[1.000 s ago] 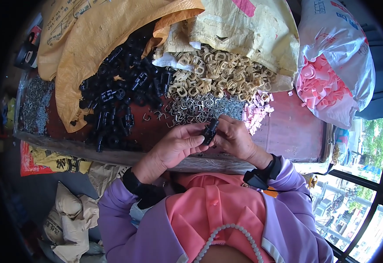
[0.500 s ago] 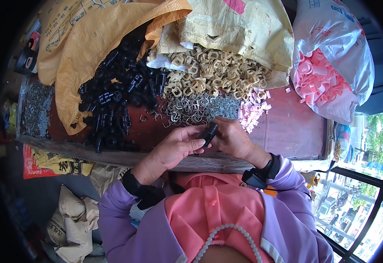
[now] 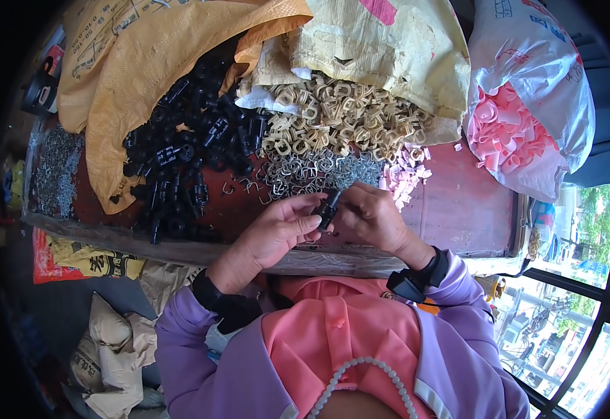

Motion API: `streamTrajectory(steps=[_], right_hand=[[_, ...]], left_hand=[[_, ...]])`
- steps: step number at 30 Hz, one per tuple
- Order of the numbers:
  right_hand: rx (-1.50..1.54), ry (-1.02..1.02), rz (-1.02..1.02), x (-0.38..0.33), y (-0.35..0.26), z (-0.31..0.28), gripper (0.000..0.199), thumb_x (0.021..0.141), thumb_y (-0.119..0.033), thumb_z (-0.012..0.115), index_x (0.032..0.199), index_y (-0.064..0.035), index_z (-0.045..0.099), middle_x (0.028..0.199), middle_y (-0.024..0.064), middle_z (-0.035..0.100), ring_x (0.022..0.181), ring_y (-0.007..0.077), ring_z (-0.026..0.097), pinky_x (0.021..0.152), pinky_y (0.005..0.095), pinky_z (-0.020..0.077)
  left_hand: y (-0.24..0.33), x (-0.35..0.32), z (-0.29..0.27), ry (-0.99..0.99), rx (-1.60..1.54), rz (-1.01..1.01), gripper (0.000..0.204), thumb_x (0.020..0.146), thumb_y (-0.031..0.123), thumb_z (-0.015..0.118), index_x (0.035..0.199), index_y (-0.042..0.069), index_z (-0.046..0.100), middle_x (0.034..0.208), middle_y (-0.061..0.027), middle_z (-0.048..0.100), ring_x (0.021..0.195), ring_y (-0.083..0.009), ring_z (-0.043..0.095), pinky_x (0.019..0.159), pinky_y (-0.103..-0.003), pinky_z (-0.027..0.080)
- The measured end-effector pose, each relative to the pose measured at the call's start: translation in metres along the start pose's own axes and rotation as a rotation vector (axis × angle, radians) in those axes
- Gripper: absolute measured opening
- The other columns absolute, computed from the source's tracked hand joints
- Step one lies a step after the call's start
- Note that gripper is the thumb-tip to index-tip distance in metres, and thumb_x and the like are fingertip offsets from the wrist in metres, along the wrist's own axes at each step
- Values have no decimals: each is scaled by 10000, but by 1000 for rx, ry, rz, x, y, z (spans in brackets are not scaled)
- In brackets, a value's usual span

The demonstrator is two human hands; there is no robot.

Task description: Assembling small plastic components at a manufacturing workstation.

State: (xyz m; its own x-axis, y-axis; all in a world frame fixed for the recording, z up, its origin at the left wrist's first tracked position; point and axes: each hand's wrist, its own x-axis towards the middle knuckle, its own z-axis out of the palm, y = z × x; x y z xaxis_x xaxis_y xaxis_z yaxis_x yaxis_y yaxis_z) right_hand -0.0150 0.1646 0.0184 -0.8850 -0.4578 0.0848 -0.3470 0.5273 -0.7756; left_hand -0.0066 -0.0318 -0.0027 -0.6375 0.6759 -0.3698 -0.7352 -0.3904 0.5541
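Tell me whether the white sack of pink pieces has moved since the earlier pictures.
No. The white sack keeps its place against the red table; the whole view merely shifts slightly.

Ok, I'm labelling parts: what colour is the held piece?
The held piece is black; head view.

Near the middle of the table's (image 3: 462, 202) near edge there are two hands, one left hand (image 3: 284, 234) and one right hand (image 3: 375, 220), with one black part (image 3: 328, 209) between them. Three sacks stand along the far edge: one orange sack (image 3: 123, 105), one cream sack (image 3: 388, 49) and, toward the far right corner, one white sack (image 3: 574, 112). Six heaps, their pieces too many to count, spread below: one of black parts (image 3: 168, 157), one of beige clips (image 3: 354, 122), one of silver hooks (image 3: 292, 174), one of pale pink pieces (image 3: 402, 174) and two of small metal bits (image 3: 59, 167), one by the left edge.
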Motion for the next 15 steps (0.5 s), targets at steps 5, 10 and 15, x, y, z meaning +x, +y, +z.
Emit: streamTrajectory(steps=[5,10,15], right_hand=[[82,38,-58,-2,-20,-8,121,664,-11,590,778,-8,550,687,81,519,600,229,532,540,303,427],[-79,28,-309,4,-26,-1,144,636,-26,615,768,-30,560,687,57,510,611,220,512,561,307,408],[-143,-3,-283,7,-27,2,153,603,-40,629,738,-60,560,664,42,480,601,224,482,565,314,394]], left_hand=[[-6,-1,-7,69,-85,47,318,802,59,501,1111,18,437,1001,-73,534,874,-155,544,753,-264,451],[-1,-4,-4,54,-43,13,267,794,62,519,1057,24,489,974,-64,547,849,-148,554,722,-258,471],[4,-6,-1,76,26,-33,260,783,66,540,1037,18,513,926,-52,564,814,-135,561,690,-241,478]])
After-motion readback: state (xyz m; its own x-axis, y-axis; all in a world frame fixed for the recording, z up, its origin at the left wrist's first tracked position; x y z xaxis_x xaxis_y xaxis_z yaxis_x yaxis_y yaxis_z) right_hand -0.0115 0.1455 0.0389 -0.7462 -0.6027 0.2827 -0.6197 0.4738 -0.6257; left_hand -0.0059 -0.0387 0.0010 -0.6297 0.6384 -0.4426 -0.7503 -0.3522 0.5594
